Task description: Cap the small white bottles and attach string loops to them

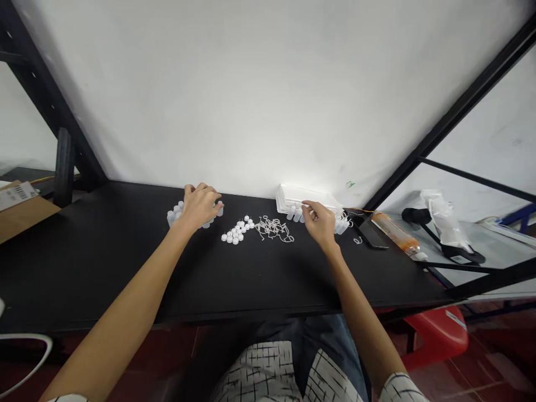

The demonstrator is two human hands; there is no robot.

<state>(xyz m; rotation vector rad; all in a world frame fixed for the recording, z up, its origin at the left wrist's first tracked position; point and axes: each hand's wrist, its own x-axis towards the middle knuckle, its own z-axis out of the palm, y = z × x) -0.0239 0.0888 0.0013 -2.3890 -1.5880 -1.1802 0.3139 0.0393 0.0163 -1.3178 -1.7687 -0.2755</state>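
Note:
My left hand (pixel 201 206) hovers over a cluster of small translucent bottles (pixel 171 216) at the left of the table. Its fingers are bent and apart, thumb and forefinger close to a bottle (pixel 220 210) at the cluster's right edge. My right hand (pixel 320 221) is at a row of similar bottles (pixel 297 215), several with white loops on them. Thumb and forefinger are pinched there, and what lies between them is too small to tell. Between the hands lie round white caps (pixel 235 237) and a tangle of white loop cords (pixel 273 228).
A stack of white cards or boxes (pixel 288 195) stands against the wall behind my right hand. Farther right are a single loop (pixel 357 240), a dark phone-like slab (pixel 372 234) and an orange-and-clear plastic pack (pixel 396 233). Black metal frame posts (pixel 62 167) border the black table (pixel 251 285).

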